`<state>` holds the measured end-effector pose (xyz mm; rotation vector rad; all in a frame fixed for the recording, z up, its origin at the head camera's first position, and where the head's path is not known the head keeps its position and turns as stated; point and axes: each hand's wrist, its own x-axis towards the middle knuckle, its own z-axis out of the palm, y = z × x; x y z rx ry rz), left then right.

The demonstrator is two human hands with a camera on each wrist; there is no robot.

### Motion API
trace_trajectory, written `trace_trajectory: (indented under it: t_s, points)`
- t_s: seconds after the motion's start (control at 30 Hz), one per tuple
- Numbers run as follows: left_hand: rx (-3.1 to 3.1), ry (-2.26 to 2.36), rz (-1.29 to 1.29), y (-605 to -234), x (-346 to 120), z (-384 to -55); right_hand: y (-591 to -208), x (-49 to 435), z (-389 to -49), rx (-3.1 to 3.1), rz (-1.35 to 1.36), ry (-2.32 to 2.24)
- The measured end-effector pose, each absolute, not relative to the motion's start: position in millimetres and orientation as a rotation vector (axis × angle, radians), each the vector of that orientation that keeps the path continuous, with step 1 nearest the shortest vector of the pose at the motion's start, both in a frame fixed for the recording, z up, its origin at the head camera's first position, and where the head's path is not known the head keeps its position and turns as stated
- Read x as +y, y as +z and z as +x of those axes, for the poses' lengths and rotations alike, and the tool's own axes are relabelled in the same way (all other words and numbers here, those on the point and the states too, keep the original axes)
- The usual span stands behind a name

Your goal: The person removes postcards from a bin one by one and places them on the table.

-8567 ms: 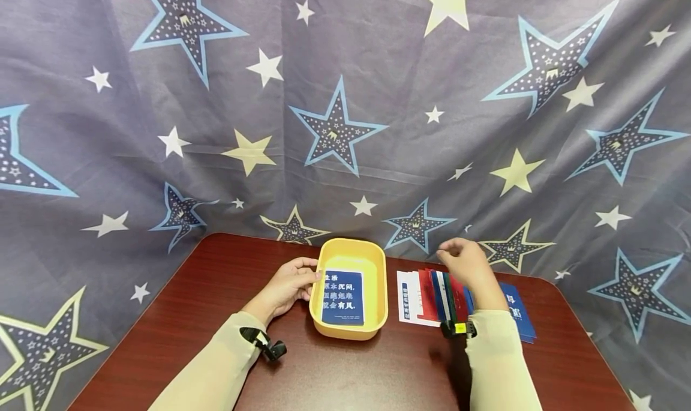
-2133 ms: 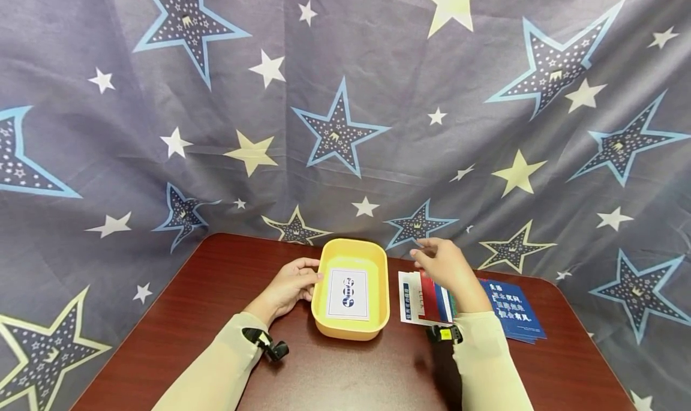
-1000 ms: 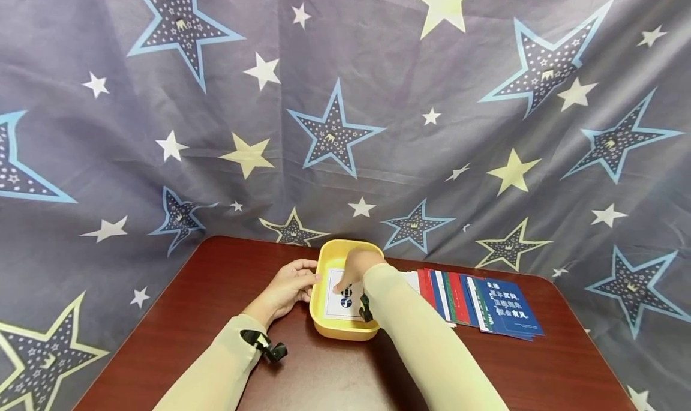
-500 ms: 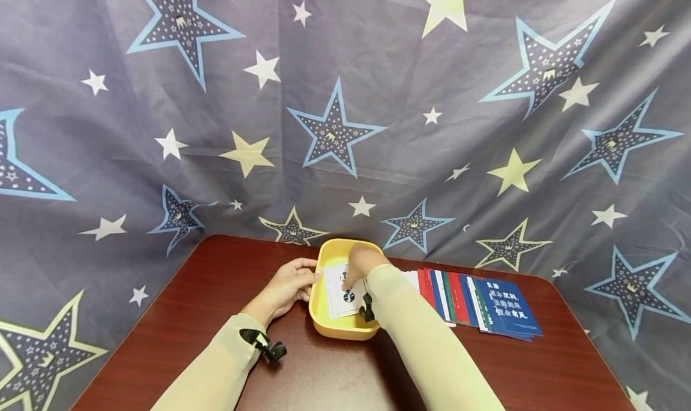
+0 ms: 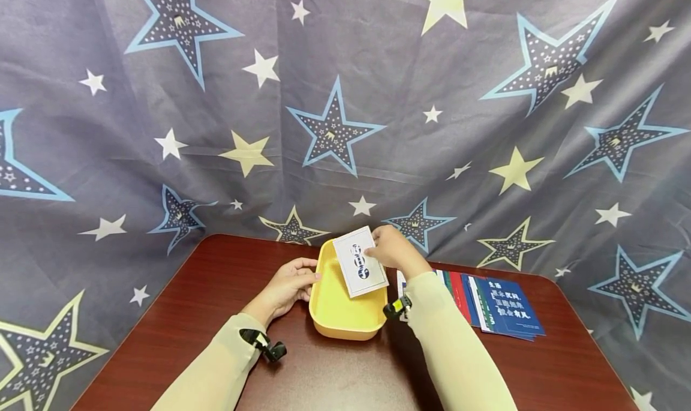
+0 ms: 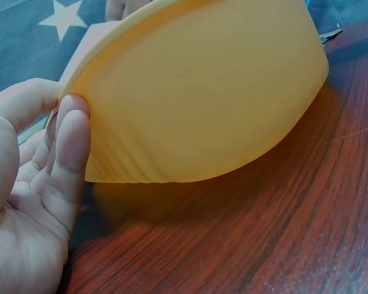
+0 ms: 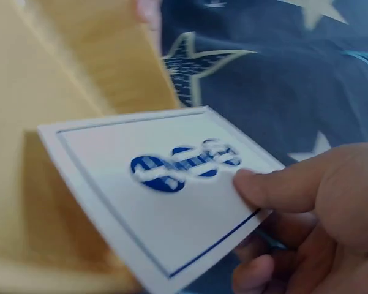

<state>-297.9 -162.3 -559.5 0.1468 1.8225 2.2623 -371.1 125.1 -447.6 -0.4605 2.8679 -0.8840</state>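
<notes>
A white card (image 5: 360,262) with a dark blue border and round blue printed figures is tilted above the yellow plastic bin (image 5: 351,332). My right hand (image 5: 396,249) pinches the card by its right edge, thumb on the printed face, as the right wrist view also shows. At the bin's left side my left hand (image 5: 286,288) holds the rim, with the thumb over the edge. In the left wrist view, fingers (image 6: 72,141) of that hand lie against the bin's outer wall (image 6: 202,92). The visible part of the bin's floor is bare yellow.
Right of the bin lies a fanned row of cards, with red ones (image 5: 460,294) and blue ones (image 5: 510,309) at the right end; my right sleeve covers part of it. A dark red wooden table (image 5: 216,279) meets a grey star-patterned curtain (image 5: 335,207) at the back.
The white card lay on the bin's floor; my right hand has taken hold of it and lifted it up and to the right. Earlier, a blue card lay in the bin. My left hand stays put.
</notes>
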Motion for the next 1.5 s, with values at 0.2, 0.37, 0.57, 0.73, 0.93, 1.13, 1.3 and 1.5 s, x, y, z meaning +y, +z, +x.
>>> trace_trajectory:
  t_s: [0.2,0.37,0.57,0.73,0.93,1.13,1.3,1.5]
  points:
    - [1.833,2.260,0.156,-560.0,-164.0,-298.2,-421.9,158.1,-332.4,2.820,-0.392,-1.263]
    - [1.820,2.257,0.144,-558.4,-162.3,-298.3,-426.3,198.9,-329.1,2.916,-0.326,-1.393]
    - [1.817,2.259,0.132,-557.4,-161.6,-296.1,-432.6,249.8,-325.3,2.943,-0.253,-1.392]
    - [1.819,2.257,0.135,-556.5,-160.2,-295.8,-438.5,293.9,-319.8,3.043,-0.129,-1.220]
    - [1.819,2.265,0.117,-556.4,-161.0,-295.6,-448.5,332.8,-318.1,3.123,0.036,-1.111]
    - [1.826,2.255,0.153,-557.5,-162.6,-295.7,-461.0,376.9,-311.9,3.207,0.355,-1.068]
    - [1.829,2.238,0.144,-558.6,-163.3,-294.8,-475.2,412.2,-300.1,3.164,0.714,-1.054]
    - [1.827,2.248,0.143,-558.8,-162.8,-296.0,-490.2,431.7,-291.5,3.055,0.932,-1.079]
